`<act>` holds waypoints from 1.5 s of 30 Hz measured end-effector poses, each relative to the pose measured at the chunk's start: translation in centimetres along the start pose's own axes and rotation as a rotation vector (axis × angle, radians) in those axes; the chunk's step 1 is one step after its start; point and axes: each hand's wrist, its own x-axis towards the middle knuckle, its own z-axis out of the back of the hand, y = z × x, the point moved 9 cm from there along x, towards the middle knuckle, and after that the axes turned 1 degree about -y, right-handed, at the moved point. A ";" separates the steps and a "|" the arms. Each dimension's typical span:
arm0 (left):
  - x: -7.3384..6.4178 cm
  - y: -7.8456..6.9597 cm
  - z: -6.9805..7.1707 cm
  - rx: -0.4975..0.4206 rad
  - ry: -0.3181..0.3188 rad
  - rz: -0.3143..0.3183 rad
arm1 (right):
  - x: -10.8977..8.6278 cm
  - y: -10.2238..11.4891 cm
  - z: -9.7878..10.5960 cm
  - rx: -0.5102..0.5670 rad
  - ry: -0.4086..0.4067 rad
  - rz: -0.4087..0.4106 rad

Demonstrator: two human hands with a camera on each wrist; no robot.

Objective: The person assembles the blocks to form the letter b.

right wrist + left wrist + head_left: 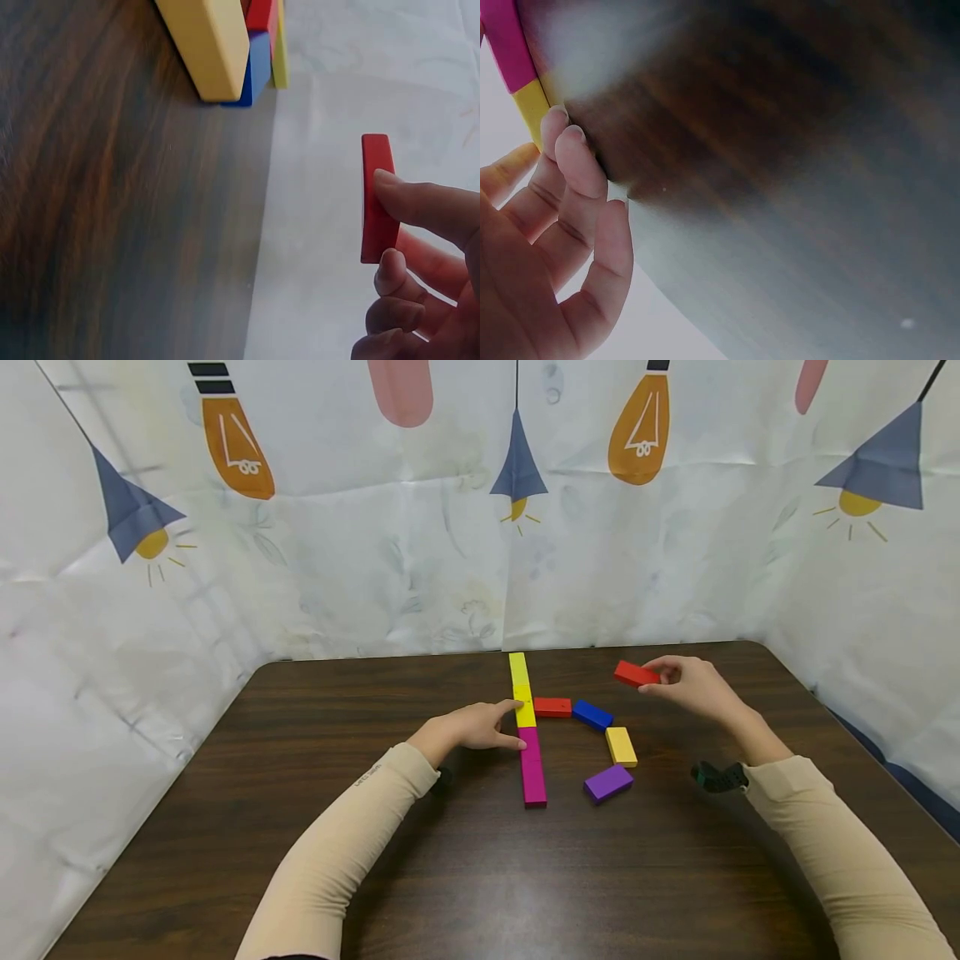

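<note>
My right hand (693, 687) pinches a red block (635, 674) between thumb and fingers, above the far right of the table; the right wrist view shows the same red block (379, 199) by its narrow side. At the column of blocks my left hand (477, 725) has its index fingertip on a yellow block (525, 710) and its thumb at the edge of a magenta block (530, 745). Another yellow block (518, 668) tops this column. Curving off to its right are a red block (552, 707), a blue block (592, 715), a pale yellow block (621, 747) and a purple block (608, 783).
The dark wooden table (450, 877) ends at a white curtain (360, 585) printed with lamps and bulbs, which also hangs along both sides. A dark band (718, 777) is on the right wrist.
</note>
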 end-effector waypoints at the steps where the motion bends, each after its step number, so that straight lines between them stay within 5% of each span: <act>1: 0.0 0.0 0.0 0.001 0.000 0.001 | -0.1 0.2 -0.1 0.006 0.005 0.002; 45: 0.3 -0.1 -0.1 0.024 -0.004 0.027 | -4.9 6.5 -6.8 0.083 0.200 0.201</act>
